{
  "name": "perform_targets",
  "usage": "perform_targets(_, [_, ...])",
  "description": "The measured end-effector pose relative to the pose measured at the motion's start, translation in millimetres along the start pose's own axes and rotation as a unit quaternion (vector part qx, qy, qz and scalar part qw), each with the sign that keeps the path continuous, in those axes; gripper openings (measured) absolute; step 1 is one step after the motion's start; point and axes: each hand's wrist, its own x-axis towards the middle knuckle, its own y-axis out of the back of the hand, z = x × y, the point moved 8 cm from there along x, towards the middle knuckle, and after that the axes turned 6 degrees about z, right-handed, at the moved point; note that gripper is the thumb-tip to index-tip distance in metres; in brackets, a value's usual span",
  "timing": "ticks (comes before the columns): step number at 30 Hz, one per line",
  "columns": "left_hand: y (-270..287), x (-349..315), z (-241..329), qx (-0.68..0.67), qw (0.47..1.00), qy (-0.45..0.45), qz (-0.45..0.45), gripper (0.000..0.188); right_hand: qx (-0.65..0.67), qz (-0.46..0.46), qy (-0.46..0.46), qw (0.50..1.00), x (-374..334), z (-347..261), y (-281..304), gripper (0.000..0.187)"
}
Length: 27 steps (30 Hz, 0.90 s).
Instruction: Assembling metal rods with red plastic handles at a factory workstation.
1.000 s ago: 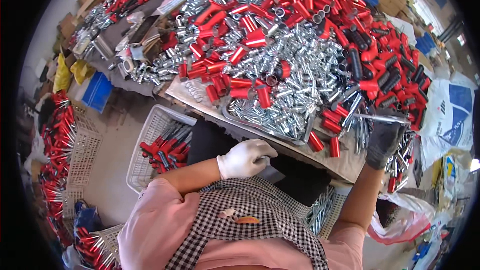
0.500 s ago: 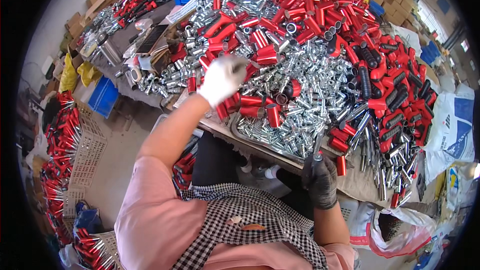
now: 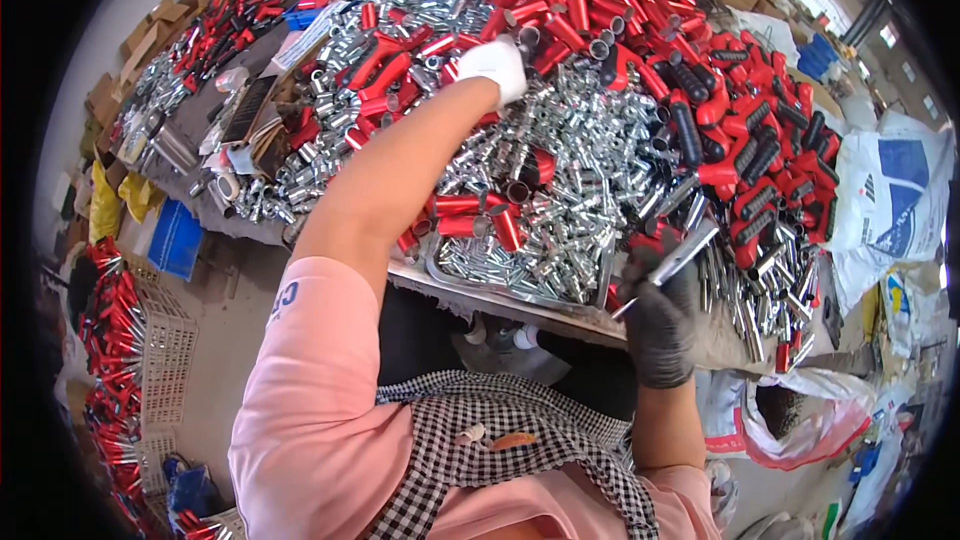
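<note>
My left hand (image 3: 493, 72), in a white glove, reaches far over the heap and is at the red tubes (image 3: 560, 30). Its fingers point away and are hidden behind the glove, so what they hold, if anything, does not show. At the table's front edge my right hand (image 3: 664, 335), in a dark grey glove, is closed round a silver metal rod (image 3: 690, 250). The rod lies slantwise across the fingers, thick at its upper right end and thin at the lower left. Small silver metal fittings (image 3: 590, 165) are piled between the hands, partly in a metal tray (image 3: 480, 285).
Red handles with black grips (image 3: 755, 155) are heaped at the right, above loose silver tubes (image 3: 745, 290). White sacks (image 3: 885, 200) stand beyond. A steel flask (image 3: 172, 143) lies at the left. Plastic crates (image 3: 165, 360) with red-handled pieces line the floor there.
My left hand has moved farther out and to the right, into the red tubes. The rod in my right hand has tipped from near upright to a slant. The view has shifted slightly.
</note>
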Motion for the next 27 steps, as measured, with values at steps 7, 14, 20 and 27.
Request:
perform_targets(7, [100.2,-69.9,10.6,-0.363,0.890,-0.088,0.262,0.026,-0.238,-0.060,0.054,0.968,-40.3,28.0,35.3,0.041])
perform_targets(14, [82.5,-253.9,41.1,-0.527,0.839,0.001,-0.132,0.017,-0.357,-0.138,0.050,0.923,-60.8,55.1,34.9,0.045])
perform_targets(20, [78.9,-312.1,45.0,-0.427,0.872,-0.239,-0.031,0.034,-0.134,-0.233,-0.090,0.959,-83.0,83.4,-6.3,0.063])
perform_targets(27, [34.7,-360.2,59.4,-0.430,0.841,-0.297,-0.142,0.028,-0.232,-0.293,-0.058,0.926,-92.8,107.7,-30.2,0.104])
